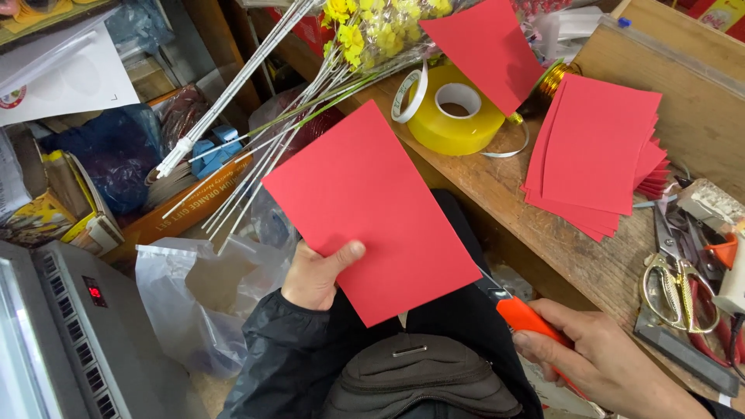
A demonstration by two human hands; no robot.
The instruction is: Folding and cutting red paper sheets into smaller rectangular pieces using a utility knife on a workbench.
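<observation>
L hand (pixel 314 275) pinches the red sheet (pixel 371 213) up over the lap, R hand (pixel 601 357) wrapped round an orange-handled cutter (pixel 524 316) at its lower edge; sheet looks uncut, stack of red sheets (pixel 597 155) waits on bench.

Long orange box (pixel 182 208) centre-left, small red display (pixel 95 292) on grey machine (pixel 70 334) btm-left

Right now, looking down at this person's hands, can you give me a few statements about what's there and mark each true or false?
1. The left hand holds a red sheet. True.
2. The right hand holds a green pen. False: it grips an orange-handled cutter.
3. A stack of red sheets lies on the wooden bench. True.
4. The tape roll is blue. False: it is yellowish.
5. Scissors lie on the bench. True.
</observation>
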